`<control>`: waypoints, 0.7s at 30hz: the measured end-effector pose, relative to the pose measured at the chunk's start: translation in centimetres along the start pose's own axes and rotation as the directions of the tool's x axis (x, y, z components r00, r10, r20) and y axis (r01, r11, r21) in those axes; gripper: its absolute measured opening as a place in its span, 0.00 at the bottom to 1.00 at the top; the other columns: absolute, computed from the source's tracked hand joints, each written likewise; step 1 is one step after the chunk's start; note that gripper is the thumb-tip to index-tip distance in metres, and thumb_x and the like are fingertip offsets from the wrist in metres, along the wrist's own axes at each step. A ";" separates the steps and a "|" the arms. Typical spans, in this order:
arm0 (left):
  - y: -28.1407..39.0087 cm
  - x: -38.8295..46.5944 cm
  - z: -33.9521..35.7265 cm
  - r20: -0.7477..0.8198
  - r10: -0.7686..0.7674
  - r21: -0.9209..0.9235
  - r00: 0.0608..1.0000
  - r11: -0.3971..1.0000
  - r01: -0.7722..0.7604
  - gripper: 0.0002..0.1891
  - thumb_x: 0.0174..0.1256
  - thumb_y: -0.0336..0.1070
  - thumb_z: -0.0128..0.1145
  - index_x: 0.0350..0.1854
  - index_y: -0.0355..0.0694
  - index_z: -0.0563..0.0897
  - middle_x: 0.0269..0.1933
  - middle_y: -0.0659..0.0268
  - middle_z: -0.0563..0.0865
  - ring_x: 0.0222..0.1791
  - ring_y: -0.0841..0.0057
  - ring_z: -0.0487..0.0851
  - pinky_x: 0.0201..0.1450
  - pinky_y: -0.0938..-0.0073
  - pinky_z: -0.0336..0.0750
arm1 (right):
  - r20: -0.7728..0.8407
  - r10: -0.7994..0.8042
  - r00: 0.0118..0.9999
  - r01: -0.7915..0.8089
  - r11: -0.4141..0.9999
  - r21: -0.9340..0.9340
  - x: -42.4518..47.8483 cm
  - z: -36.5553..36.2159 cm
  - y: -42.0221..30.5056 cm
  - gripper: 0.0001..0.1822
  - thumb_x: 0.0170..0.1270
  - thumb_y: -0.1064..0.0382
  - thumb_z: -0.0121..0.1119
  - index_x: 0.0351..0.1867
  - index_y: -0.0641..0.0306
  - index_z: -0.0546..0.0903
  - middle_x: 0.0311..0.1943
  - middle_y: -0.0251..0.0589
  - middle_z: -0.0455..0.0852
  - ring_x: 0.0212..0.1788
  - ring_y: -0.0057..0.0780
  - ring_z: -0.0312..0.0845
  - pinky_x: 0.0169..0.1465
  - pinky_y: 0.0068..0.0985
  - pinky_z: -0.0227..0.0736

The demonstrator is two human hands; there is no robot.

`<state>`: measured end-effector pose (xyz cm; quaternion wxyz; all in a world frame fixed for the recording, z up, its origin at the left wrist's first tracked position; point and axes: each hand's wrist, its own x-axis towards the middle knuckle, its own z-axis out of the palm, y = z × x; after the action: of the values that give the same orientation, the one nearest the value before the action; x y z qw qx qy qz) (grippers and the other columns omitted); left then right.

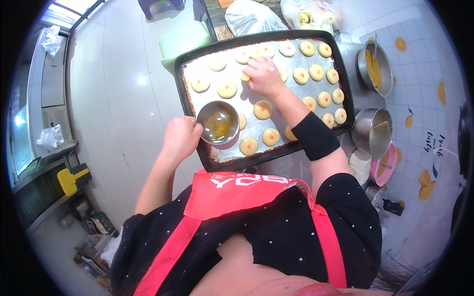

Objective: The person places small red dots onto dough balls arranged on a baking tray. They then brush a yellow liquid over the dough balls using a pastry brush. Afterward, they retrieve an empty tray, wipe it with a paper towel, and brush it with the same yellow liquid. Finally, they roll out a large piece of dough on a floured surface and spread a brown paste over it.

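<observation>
My left hand [183, 134] grips the rim of a small round metal bowl [236, 127], held over the near left part of a dark-rimmed baking tray [242, 162]. Clear yellowish liquid [217, 125] with dark specks lies in the bowl. Over the tray's upper middle, my right hand [264, 76] is closed around a small thing, mostly hidden; a pale yellow bit [244, 77] shows by its fingertips. Rows of round flat dough cakes [271, 137] cover the tray, many with a red mark on top. One cake [242, 121] is partly behind the bowl.
Right of the tray stand a metal bowl of orange-yellow liquid [374, 70], a deep metal bowl [364, 129] and a pink basin [379, 172]. Plastic bags [253, 18] lie beyond the tray. A pale green stool [185, 40] stands at its far left corner.
</observation>
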<state>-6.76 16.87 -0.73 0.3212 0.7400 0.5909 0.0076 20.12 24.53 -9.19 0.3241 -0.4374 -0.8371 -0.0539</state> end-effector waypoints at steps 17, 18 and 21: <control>0.0 -0.5 0.9 -0.018 0.023 -0.116 1.000 0.993 -0.025 0.13 0.55 0.32 0.51 0.20 0.26 0.74 0.22 0.45 0.76 0.24 0.50 0.74 0.30 0.59 0.69 | -0.232 0.973 0.015 -0.304 0.225 0.926 -3.7 -7.0 14.2 0.05 0.60 0.71 0.59 0.32 0.73 0.80 0.28 0.37 0.80 0.24 0.19 0.72 0.30 0.16 0.71; 0.1 -0.4 0.9 -0.011 0.021 -0.120 1.000 0.993 -0.022 0.13 0.55 0.32 0.51 0.19 0.26 0.74 0.22 0.45 0.76 0.24 0.50 0.74 0.30 0.59 0.69 | -0.196 0.980 -0.024 -0.312 0.179 0.933 -3.6 -6.2 14.0 0.04 0.60 0.72 0.59 0.33 0.73 0.80 0.28 0.37 0.80 0.24 0.18 0.72 0.30 0.16 0.71; 0.4 -0.1 0.7 0.027 0.018 -0.089 0.999 0.996 -0.016 0.13 0.55 0.33 0.50 0.19 0.28 0.74 0.25 0.45 0.78 0.29 0.49 0.76 0.35 0.56 0.71 | -0.124 0.991 -0.056 -0.330 0.099 0.939 -3.6 -4.7 13.9 0.04 0.59 0.72 0.60 0.33 0.72 0.80 0.27 0.36 0.80 0.22 0.17 0.71 0.29 0.15 0.73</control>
<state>-6.18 16.46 -1.10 0.3618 0.7300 0.5791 0.0266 34.54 28.75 -10.29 0.7603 -0.5866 -0.1130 0.2549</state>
